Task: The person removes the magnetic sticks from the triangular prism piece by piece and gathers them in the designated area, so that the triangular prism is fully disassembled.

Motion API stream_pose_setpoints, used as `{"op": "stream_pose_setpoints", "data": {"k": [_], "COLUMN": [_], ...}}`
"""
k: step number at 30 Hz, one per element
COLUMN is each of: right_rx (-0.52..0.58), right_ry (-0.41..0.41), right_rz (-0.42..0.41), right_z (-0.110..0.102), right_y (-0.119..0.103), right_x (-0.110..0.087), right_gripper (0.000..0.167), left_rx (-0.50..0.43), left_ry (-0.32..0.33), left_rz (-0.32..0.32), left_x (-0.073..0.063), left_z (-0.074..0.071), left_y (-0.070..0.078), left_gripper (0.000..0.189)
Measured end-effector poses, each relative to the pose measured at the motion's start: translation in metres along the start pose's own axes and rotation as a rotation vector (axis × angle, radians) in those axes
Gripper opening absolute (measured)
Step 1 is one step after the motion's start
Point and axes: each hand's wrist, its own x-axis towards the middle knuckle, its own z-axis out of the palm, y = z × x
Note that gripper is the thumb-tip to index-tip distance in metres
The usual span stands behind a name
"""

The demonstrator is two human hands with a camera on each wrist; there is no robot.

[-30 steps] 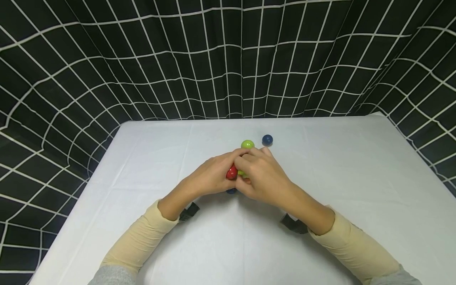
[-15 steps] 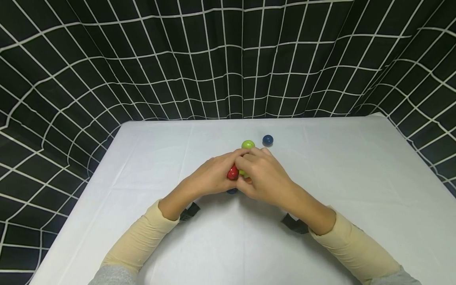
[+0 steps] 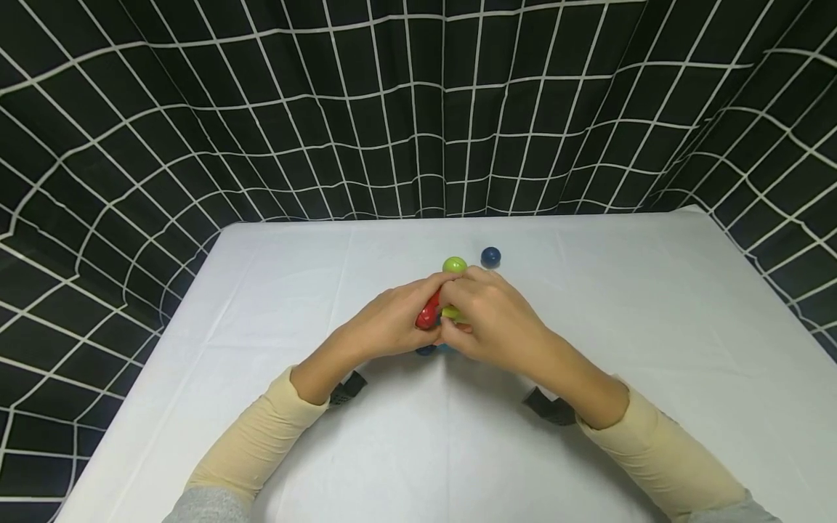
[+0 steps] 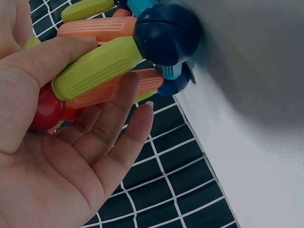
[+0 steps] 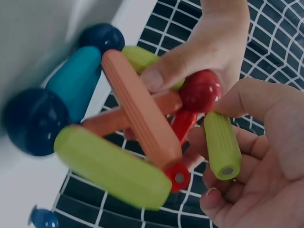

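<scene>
A frame of magnetic building sticks and balls is between my hands, low over the table. My left hand (image 3: 386, 319) grips it, thumb across the sticks and fingers behind. In the right wrist view I see an orange stick (image 5: 137, 104), a green stick (image 5: 114, 166), a teal stick (image 5: 76, 80), a red ball (image 5: 202, 90) and a large blue ball (image 5: 35, 121). A red stick's (image 5: 179, 178) grey-tipped end faces the camera. My right hand (image 5: 275, 142) pinches a short green stick (image 5: 222, 147), its upper end right at the red ball.
Behind the hands, a lime-green ball (image 3: 454, 265) and a dark blue ball (image 3: 490, 256) show near the back of the white table (image 3: 628, 305). A black curtain with a white grid (image 3: 392, 109) hangs behind and on both sides.
My right hand has shifted slightly right, away from the left hand, baring more of the red piece and a bit of teal below. The left hand has stayed in place.
</scene>
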Motion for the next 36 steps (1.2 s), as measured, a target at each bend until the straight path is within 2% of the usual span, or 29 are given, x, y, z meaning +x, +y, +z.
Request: {"op": "stream_pose_setpoints", "data": {"k": [4,11,19,22,27,36], "right_rx": [0.007,-0.023,-0.041,-0.038,-0.016,0.009], "right_ry": [-0.015,-0.011,0.079,0.087,0.048,-0.057], "right_rz": [0.051,0.129,0.151,0.158,0.198,0.323], "right_z": [-0.009,-0.024,-0.04,-0.046,-0.047,-0.037], "right_y": [0.003,0.015,0.035,0.042,0.054,0.076], "right_x": [-0.003,-0.01,-0.016,-0.016,-0.015,-0.015], "right_gripper": [0.008,0.009,0.011,0.009,0.009,0.013], "left_rx": [-0.005,-0.02,0.006,0.016,0.009,0.015], "left_ry": [0.004,-0.011,-0.006,-0.004,-0.008,-0.017], "left_rz": [0.002,0.003,-0.001,-0.006,-0.017,-0.026], "left_x": [0.0,0.001,0.002,0.001,0.001,0.002], "left_z": [0.0,0.0,0.0,0.0,0.0,0.0], "left_y": [0.0,0.001,0.002,0.002,0.002,0.003], "left_gripper": [0.067,0.076,0.079,0.078,0.078,0.078]}}
